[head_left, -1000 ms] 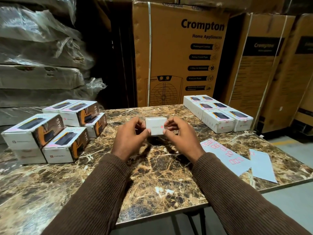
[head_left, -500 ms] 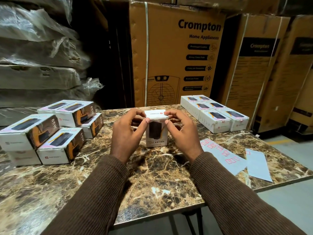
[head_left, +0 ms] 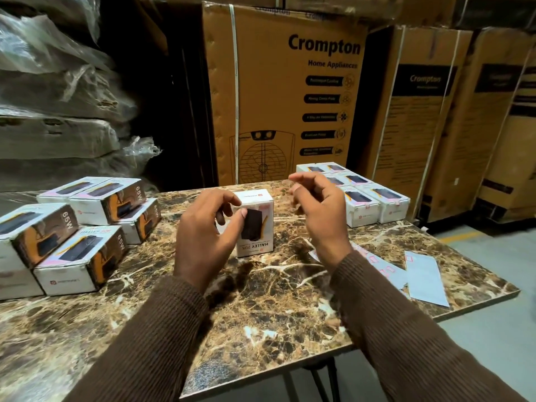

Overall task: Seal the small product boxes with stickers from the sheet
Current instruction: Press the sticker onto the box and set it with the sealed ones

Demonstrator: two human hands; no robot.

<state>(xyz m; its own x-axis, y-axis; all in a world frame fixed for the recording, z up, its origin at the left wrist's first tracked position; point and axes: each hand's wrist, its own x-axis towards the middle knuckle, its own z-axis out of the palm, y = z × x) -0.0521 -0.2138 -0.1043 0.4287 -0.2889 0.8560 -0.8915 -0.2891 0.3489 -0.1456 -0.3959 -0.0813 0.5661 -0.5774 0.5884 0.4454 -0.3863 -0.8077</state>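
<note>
A small white product box (head_left: 257, 227) stands upright on the marble table (head_left: 261, 303), its dark product picture facing me. My left hand (head_left: 203, 242) grips it, thumb on the front face and fingers over its top left corner. My right hand (head_left: 319, 219) hovers just right of the box, off it, blurred, with loosely curled fingers and nothing visible in them. The sticker sheet (head_left: 387, 269) with red-outlined stickers lies flat on the table to the right, partly hidden behind my right wrist. A second pale sheet (head_left: 426, 281) lies beside it.
Several stacked boxes marked 65W (head_left: 72, 250) sit at the table's left. A group of white boxes (head_left: 374, 203) sits at the back right. Tall Crompton cartons (head_left: 290, 97) stand behind the table, plastic-wrapped bundles (head_left: 58, 111) to the left.
The box was stood upright on the table with both hands on it. My right hand has since let go and moved up and to the right; the left still holds the box.
</note>
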